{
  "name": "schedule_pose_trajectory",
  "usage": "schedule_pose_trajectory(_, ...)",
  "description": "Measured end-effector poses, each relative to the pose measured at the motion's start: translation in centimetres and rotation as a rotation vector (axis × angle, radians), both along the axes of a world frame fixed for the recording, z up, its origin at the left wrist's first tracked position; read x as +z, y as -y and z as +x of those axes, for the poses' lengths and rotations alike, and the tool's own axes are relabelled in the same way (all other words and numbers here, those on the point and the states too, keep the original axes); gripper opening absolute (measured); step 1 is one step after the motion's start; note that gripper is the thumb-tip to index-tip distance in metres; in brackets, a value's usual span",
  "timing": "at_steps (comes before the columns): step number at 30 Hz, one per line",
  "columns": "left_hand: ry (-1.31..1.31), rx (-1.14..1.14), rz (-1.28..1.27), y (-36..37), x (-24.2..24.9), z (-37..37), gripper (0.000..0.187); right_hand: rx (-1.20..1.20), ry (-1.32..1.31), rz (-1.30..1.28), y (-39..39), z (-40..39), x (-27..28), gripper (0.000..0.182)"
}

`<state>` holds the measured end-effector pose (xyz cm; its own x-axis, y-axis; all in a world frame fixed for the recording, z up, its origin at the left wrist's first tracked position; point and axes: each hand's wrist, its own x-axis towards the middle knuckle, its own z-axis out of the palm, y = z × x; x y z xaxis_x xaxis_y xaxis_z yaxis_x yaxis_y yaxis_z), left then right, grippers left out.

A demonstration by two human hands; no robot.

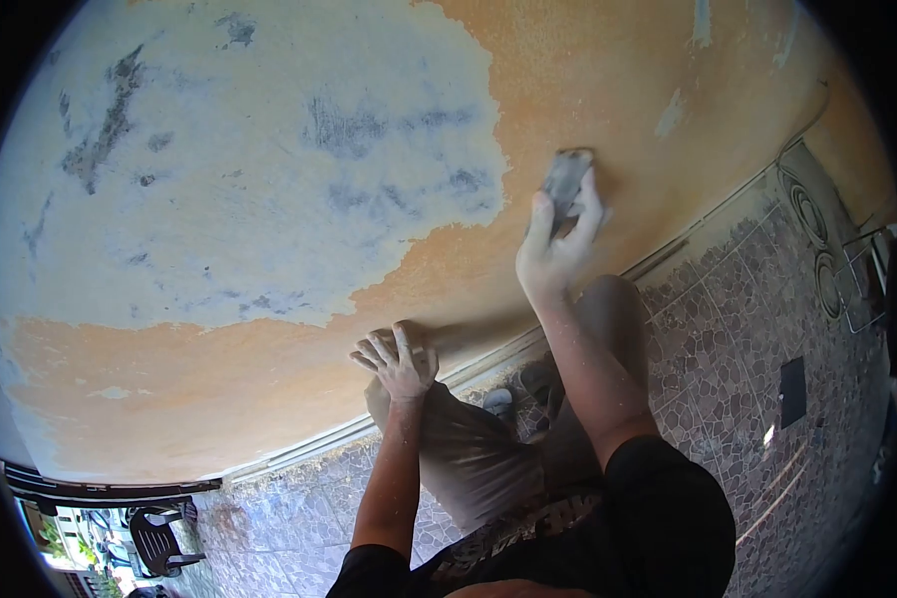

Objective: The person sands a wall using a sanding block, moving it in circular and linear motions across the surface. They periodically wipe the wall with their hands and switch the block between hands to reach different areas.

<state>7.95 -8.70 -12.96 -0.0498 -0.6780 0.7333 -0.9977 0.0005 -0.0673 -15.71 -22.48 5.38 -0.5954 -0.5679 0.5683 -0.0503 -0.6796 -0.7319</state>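
A grey sanding block (pixel 568 174) lies against the orange paint of the wall (pixel 618 75). Dusty fingers of my right hand (pixel 553 254) grip it from both sides, slightly blurred. Left of the block, the orange coat ends in a ragged edge, and a pale patch (pixel 249 199) with grey scuffs shows. My left hand (pixel 399 369) is spread out over my bent left knee (pixel 379 404), fingertips close to the lower wall, and it holds nothing. White dust coats both hands.
Stone-patterned floor tiles (pixel 718 349) run along the wall's base. Coiled rings (pixel 807 209) and a wire rack (pixel 864 284) stand at the right. A dark square (pixel 793 392) lies on the floor. A dark plastic chair (pixel 159 543) is at lower left.
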Motion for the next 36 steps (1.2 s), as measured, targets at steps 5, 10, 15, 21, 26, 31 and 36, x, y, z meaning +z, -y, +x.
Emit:
schedule_pose_trajectory(5,0.029,0.001,-0.042,0.5,0.4,-0.4,0.096,-0.226,-0.317,-0.128,-0.6,3.0,0.8,0.059)
schedule_pose_trajectory(10,0.020,0.015,0.012,0.3,0.4,0.0,0.098,0.005,-0.911,-0.300,-4.2,2.8,-4.5,0.060)
schedule_pose_trajectory(15,0.016,0.008,-0.009,0.0,0.1,-0.2,0.100,-0.039,0.079,0.064,0.3,-0.2,3.9,0.062)
schedule_pose_trajectory(21,-0.036,-0.007,-0.005,0.3,-0.4,0.2,0.094,-0.048,-0.838,-0.365,-3.9,4.2,-5.0,0.055)
schedule_pose_trajectory(26,0.015,0.004,0.010,-0.2,0.2,-0.1,0.098,-0.151,-0.669,-0.239,-2.7,2.0,-1.9,0.057)
schedule_pose_trajectory(31,0.026,-0.016,-0.031,0.3,0.1,0.0,0.098,-0.056,0.083,-0.035,0.6,0.5,6.7,0.059)
schedule_pose_trajectory(36,-0.028,-0.006,-0.040,0.0,0.0,-0.3,0.096,0.050,-0.999,-0.390,-4.2,4.3,-5.6,0.062)
